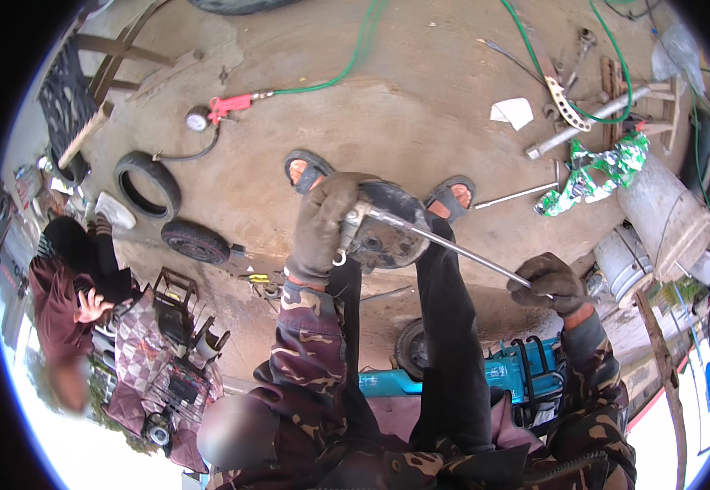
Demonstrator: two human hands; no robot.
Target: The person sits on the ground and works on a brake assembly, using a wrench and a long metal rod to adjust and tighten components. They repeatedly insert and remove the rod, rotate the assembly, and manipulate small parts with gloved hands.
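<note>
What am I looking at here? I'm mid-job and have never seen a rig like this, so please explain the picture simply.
There is no machine: these are a person's own gloved hands. The only picture comes from a fisheye camera on their head, looking down, so edges bend near the rim.

The right hand grips one end of a metal rod. The left hand is curled at the other end; its palm is hidden. Near it is a dark round part.

On the floor lie a tyre, a gauge with a red handle, a green hose and a pipe. Someone else is at the left.
</note>
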